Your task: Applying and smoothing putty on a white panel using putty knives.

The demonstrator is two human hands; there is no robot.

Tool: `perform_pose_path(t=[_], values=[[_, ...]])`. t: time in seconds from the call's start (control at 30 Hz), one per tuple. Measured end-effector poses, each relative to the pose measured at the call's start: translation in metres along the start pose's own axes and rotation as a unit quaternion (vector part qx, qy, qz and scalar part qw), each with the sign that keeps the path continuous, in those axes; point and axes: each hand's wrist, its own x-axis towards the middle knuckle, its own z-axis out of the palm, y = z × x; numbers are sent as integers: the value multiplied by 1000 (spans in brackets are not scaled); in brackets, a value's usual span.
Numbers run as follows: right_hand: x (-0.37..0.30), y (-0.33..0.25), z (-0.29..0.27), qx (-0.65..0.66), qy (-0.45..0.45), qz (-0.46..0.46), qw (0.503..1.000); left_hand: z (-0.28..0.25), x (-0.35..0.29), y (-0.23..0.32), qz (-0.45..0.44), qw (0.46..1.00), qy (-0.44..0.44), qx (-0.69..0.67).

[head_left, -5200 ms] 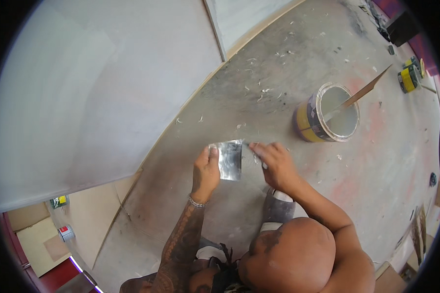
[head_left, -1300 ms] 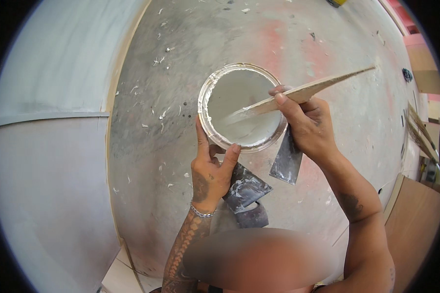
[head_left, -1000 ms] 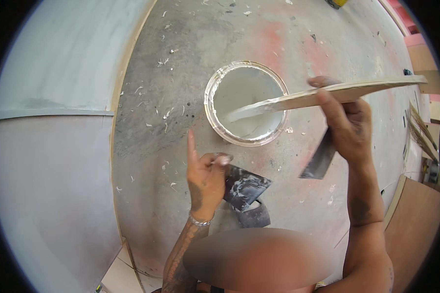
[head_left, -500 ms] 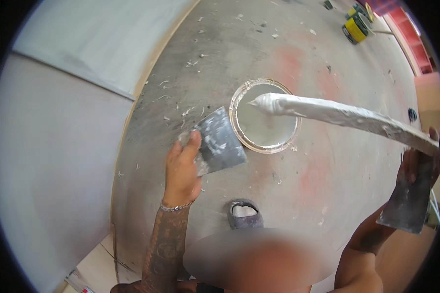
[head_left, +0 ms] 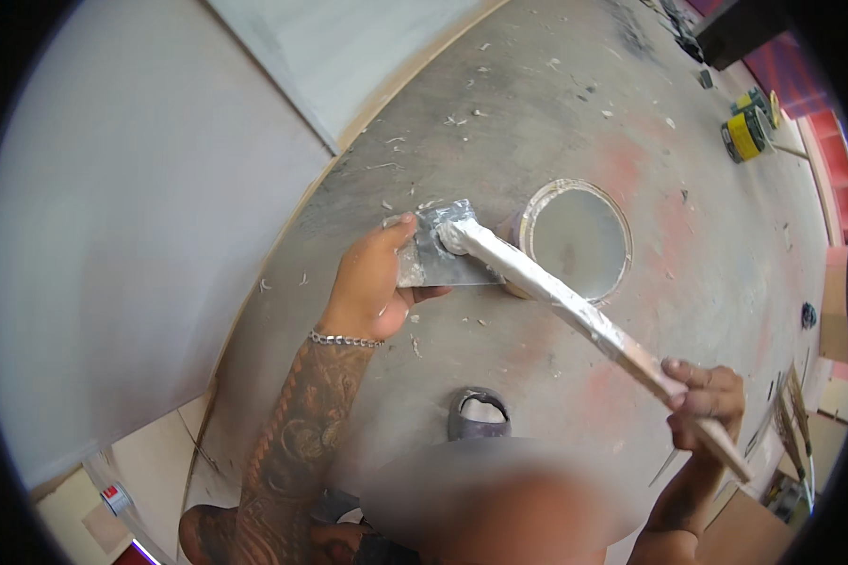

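My left hand (head_left: pixel 367 273) grips a wide metal putty knife (head_left: pixel 466 272), its blade held flat and smeared with white paste. In my right hand (head_left: pixel 709 400) is a long wooden stick (head_left: pixel 556 298), thickly coated in white paste over its far part and bare near my fingers. The stick slants up to the left, and its coated tip rests against the putty knife's blade. Just right of the blade stands a round bucket (head_left: pixel 628 247) with a paste-crusted rim and pale grey-white contents. The second blade seen earlier by my right hand does not show.
White scraps litter the grey, pink-stained floor (head_left: pixel 575 104). Pale panels (head_left: pixel 160 188) rise along the left. Yellow-and-green cans (head_left: pixel 746 138) stand at the far right, a broom-like bundle (head_left: pixel 793 424) at the near right. A dark slipper (head_left: pixel 481 400) shows below the bucket.
The stick has swung left and down from over the bucket onto the putty knife. My right hand has moved in from the right edge. The view has shifted, and the left blade is turned flatter.
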Motion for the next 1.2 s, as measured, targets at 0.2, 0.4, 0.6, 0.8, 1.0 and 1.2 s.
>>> perform_pose_path(t=[0.2, 0.4, 0.6, 0.8, 1.0, 1.2], values=[[28, -43, -4, -94, -26, -57, 994, -22, 15, -14, 49, 993, -8, 111], [-27, -39, -82, -14, 77, 56, 995, -20, 22, -47, 103, 989, -58, 89], [-13, -35, -74, -64, 350, 99, 929, -41, 8, -49, 58, 996, -69, 10], [25, 29, -46, -102, 74, 283, 951, -92, -47, -39, 75, 986, -29, 148], [13, 46, -9, 291, 20, 406, 866, -191, -142, -38, 60, 959, 67, 270], [88, -11, 166, 340, -136, 604, 708, -258, -205, -58, 160, 979, 111, -66]])
